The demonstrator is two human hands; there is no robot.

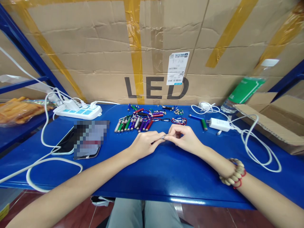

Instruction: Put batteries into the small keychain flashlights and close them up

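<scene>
The left hand (144, 144) and the right hand (186, 137) meet over the blue table (152, 171), fingertips closed in a narrow pinch on a small silvery piece (163, 137) between them. The piece looks short and metallic, with a shiny, greyish surface; most of it is covered by the fingers, so its full shape cannot be told. A beaded bracelet (234, 174) with red cord circles the right wrist.

Just beyond the grip, slightly to its left, lies a row of slim metal tubes (133, 124), side by side, in silver, green, black, blue, purple and red, with silvery ends. Coloured clips (179, 121) lie just beyond the right hand, with more tubes and small round metal bits behind.

Off to the left of the grip are two phones (66, 142), partly overlapping, and past them a white power strip (83, 111) with plugs in it. To the right are a green tube (204, 124), a white charger (219, 124), an open cardboard box (275, 120) and a tilted bottle (245, 90) with a green label. Farthest stands a taped carton (95, 57) printed "LED".
</scene>
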